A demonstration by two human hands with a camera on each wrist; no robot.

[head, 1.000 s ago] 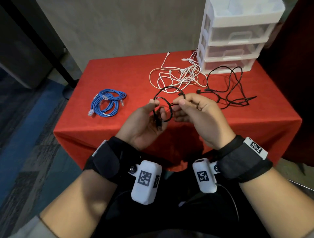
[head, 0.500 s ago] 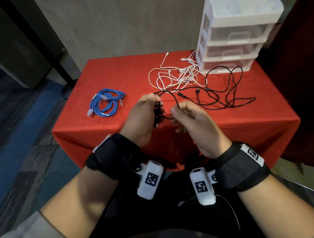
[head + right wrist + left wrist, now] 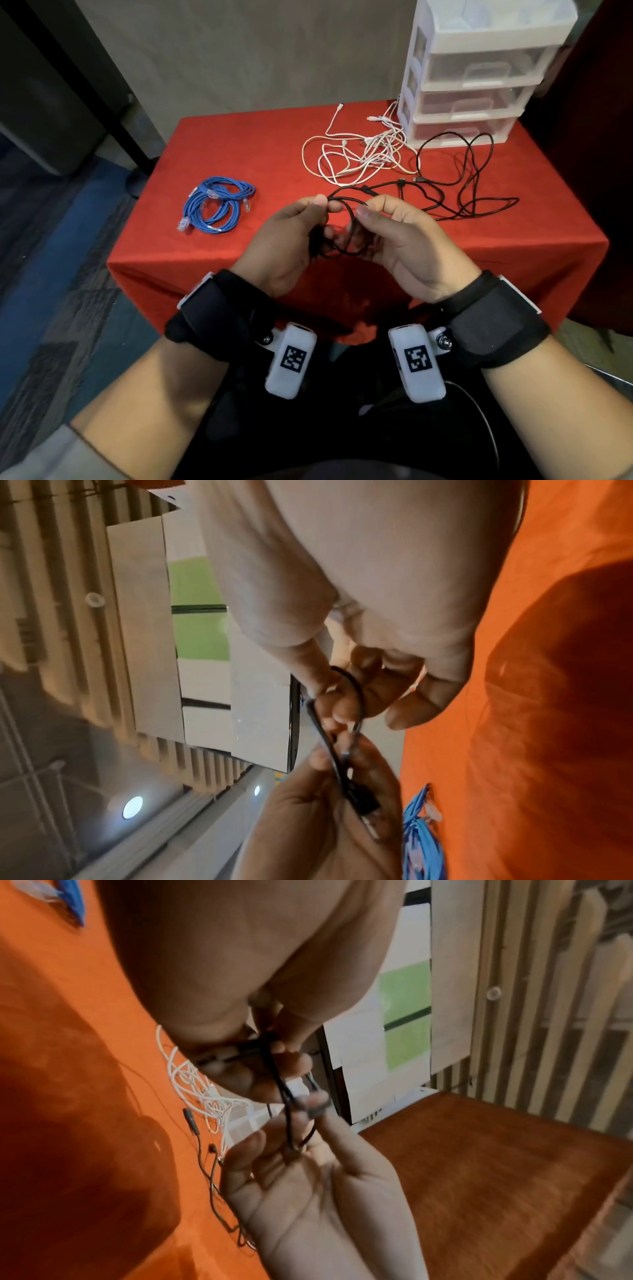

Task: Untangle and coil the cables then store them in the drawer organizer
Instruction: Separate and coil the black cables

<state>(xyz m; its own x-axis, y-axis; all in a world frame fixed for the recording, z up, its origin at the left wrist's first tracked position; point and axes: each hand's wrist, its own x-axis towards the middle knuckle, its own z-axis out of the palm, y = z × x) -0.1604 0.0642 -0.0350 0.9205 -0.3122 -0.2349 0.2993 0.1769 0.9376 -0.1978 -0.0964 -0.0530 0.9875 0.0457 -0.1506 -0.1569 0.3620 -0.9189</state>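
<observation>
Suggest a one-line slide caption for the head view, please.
Both hands, left hand and right hand, coil a black cable above the red table.

Your left hand [image 3: 291, 240] and right hand [image 3: 400, 240] sit close together, palms turned toward each other, forearms angled inward. Your left thumb and fingers [image 3: 320, 202] pinch a thin black cable [image 3: 346, 226] loop; your right thumb and forefinger pinch the same loop beside them. Both wrists wear black fabric straps [image 3: 219, 308] carrying white camera housings [image 3: 291, 363].
</observation>
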